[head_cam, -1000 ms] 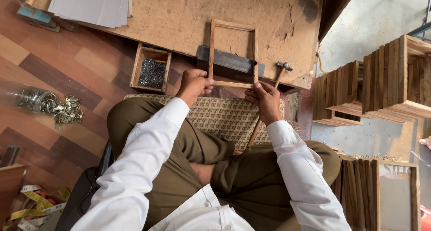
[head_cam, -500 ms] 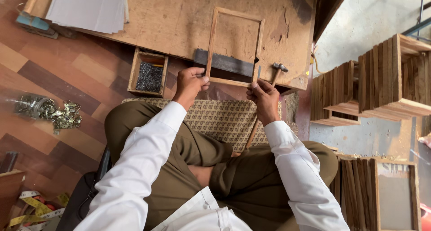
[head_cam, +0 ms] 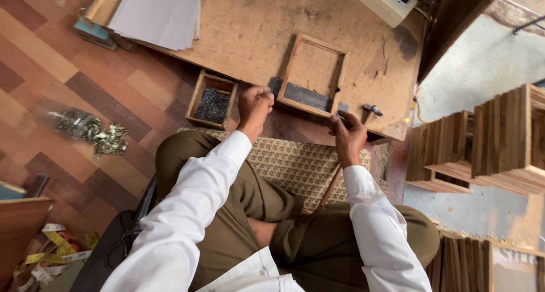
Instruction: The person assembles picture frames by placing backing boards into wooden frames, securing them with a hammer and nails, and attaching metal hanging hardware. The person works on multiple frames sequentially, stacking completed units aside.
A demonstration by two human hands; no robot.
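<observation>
the small wooden frame (head_cam: 314, 73) lies flat on the worn wooden surface (head_cam: 250, 25), near its front edge, with a dark metal block (head_cam: 304, 94) touching its near rail. the frame's far corner is clear, but its near right corner is hidden behind the right hand (head_cam: 347, 134).

that right hand is closed around the handle of a hammer (head_cam: 369, 111); only the metal head shows past the knuckles, just beside the frame's right end, and the wooden handle reappears below the wrist, running down over the patterned mat (head_cam: 295, 161). how the head meets the frame cannot be made out.

the left hand (head_cam: 254, 104) is at the frame's left end, fingers curled shut with the fingertips pinched together near the block; whether something small is between them is too tiny to tell.

just left of that hand sits a small open wooden box (head_cam: 212, 100) filled with dark small pieces, too fine to tell apart. further left on the patterned floor (head_cam: 68, 70) lies a clear bag (head_cam: 85, 130) of metal bits, blurred. a stack of pale sheets (head_cam: 159, 11) rests on the surface's far left corner, cut off by the top edge. on the right, stacked wooden frames (head_cam: 488, 139) run out of view. at the bottom left, a yellow tape (head_cam: 45, 258) is partly hidden.
</observation>
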